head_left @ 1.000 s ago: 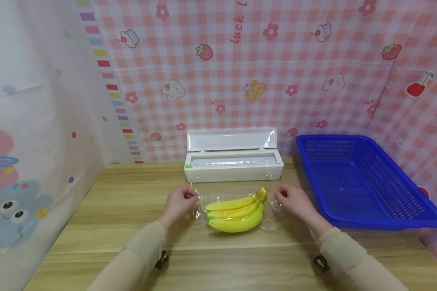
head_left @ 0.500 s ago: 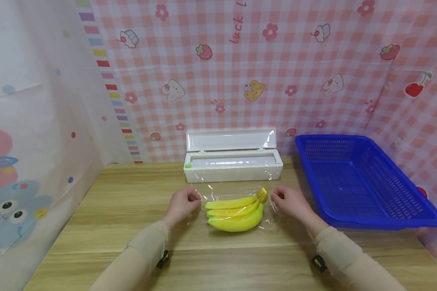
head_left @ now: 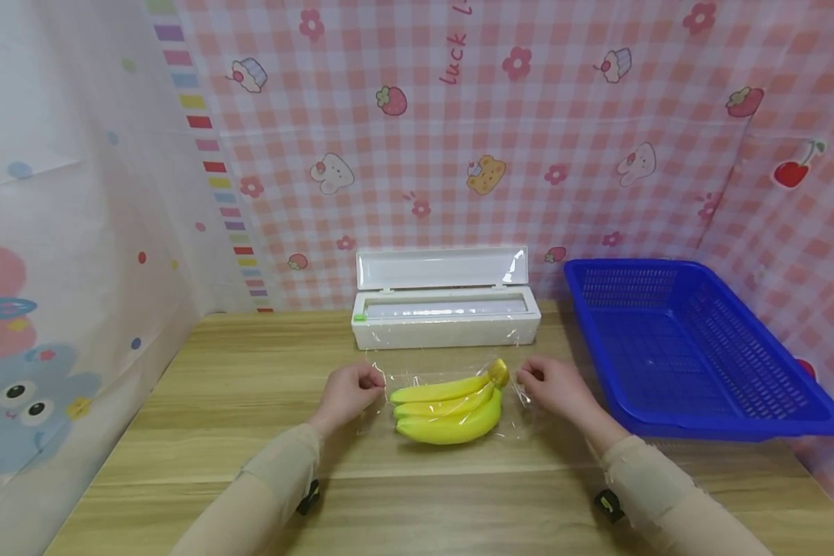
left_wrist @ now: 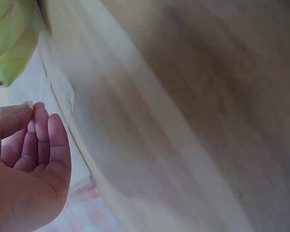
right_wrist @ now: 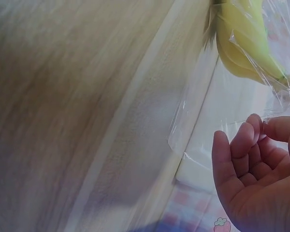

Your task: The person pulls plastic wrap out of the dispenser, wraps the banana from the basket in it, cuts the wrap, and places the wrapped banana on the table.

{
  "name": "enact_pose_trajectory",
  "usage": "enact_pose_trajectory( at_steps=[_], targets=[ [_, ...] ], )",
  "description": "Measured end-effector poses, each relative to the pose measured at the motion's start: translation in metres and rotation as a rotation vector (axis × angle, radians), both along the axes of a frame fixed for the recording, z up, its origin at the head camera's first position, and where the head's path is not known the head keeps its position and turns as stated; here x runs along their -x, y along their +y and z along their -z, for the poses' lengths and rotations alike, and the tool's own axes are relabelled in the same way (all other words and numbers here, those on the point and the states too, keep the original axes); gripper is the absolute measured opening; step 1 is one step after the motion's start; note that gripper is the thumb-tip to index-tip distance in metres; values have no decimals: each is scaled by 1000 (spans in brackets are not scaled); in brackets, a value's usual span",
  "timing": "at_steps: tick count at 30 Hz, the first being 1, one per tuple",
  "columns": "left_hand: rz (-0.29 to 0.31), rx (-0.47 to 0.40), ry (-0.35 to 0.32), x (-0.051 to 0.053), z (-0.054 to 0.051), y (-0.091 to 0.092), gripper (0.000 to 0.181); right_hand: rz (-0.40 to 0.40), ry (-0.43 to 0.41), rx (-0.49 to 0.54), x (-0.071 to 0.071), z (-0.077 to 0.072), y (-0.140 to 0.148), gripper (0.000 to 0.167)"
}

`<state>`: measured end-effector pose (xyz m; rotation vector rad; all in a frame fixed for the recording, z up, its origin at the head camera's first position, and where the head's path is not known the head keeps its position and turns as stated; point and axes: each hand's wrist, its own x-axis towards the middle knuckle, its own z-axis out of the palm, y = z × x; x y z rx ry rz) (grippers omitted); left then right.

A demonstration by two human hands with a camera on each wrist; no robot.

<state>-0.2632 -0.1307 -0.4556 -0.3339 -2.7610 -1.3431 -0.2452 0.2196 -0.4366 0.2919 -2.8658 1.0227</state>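
A bunch of yellow bananas point(head_left: 448, 409) lies on the wooden table, stem toward the upper right. Clear plastic wrap point(head_left: 417, 377) covers it and reaches out to both sides. Left of the bananas, my left hand point(head_left: 347, 394) pinches an edge of the wrap between thumb and fingers. My right hand point(head_left: 557, 386) pinches the wrap on the other side, near the stem. In the right wrist view, creased film point(right_wrist: 253, 53) stretches over the bananas, and the thumb meets the fingertips point(right_wrist: 253, 121) at it. The wrap's exact outline is hard to see.
Behind the bananas stands a white wrap dispenser box point(head_left: 446, 332), its lid raised and a roll inside. A blue plastic basket point(head_left: 667, 421) stands at the right. Patterned cloth point(head_left: 424, 139) hangs behind and beside the table point(head_left: 201, 432).
Both hands have moved slightly inward, toward the bananas, still pinching the wrap. The film has shifted and creased a little. Bananas, box and basket stay where they were.
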Motion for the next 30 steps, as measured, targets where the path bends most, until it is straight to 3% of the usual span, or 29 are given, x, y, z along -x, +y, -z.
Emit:
enact_pose_trajectory(
  at_steps=[11, 15, 19, 24, 30],
  targets=[
    [-4, 35, -14, -3, -4, -9, 10, 52, 47, 16, -6, -5, 4, 15],
    [-19, 71, 44, -4, -6, -16, 10, 70, 124, 30, -9, -8, 6, 19],
    [-44, 93, 98, -7, -14, -25, 12, 76, 239, 66, -14, -12, 8, 27],
    [-31, 130, 228, -14, -29, -30, 19, -45, 469, 14, -22, -21, 7, 34],
    [107, 257, 483, -33, -42, -22, 26, -321, 745, -108, -29, -25, 1, 36]
  ],
)
